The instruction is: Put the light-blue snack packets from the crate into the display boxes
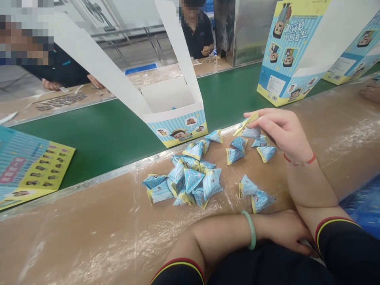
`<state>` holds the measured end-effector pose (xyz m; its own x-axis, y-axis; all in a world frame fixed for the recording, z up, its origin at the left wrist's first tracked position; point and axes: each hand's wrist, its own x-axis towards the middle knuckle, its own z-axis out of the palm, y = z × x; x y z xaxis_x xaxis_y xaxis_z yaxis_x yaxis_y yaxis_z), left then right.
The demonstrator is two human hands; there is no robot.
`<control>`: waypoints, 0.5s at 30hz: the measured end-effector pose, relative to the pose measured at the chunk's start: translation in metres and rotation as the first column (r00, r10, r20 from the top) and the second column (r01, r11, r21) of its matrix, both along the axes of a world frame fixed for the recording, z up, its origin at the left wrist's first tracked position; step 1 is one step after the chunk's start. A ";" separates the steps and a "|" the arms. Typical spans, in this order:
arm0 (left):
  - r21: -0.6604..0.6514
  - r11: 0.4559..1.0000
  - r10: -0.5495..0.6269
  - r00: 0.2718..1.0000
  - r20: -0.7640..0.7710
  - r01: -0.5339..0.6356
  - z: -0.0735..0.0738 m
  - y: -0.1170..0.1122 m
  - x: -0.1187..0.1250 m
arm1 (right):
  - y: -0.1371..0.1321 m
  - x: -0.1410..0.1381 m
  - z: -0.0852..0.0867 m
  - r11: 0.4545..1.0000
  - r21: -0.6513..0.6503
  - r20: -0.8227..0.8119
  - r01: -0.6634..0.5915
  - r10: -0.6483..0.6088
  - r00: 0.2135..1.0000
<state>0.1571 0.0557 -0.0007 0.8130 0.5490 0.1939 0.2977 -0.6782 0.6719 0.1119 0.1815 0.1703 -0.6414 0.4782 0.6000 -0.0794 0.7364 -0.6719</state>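
Work table, brown, sheen-covered, 7 o'clock. Green belt beyond, running 9 to 2. Open carton, 12. Packet pile, blue-yellow, on table, 6. Held packet, 3, pinched by right hand. Left hand, 4, grip cannot be told. Fan, 11. Metal cabinet, 1.

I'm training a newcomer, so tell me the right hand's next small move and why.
Perhaps carry the blue-and-yellow packet over to the striped carton: the right hand pinches it, and the carton stands open just beyond the loose packet pile.
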 end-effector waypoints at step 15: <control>-0.040 0.999 -0.003 1.000 -0.004 0.002 0.000 0.005 0.002 | 0.086 -0.046 -0.088 0.973 0.187 0.616 0.138 -0.225 0.755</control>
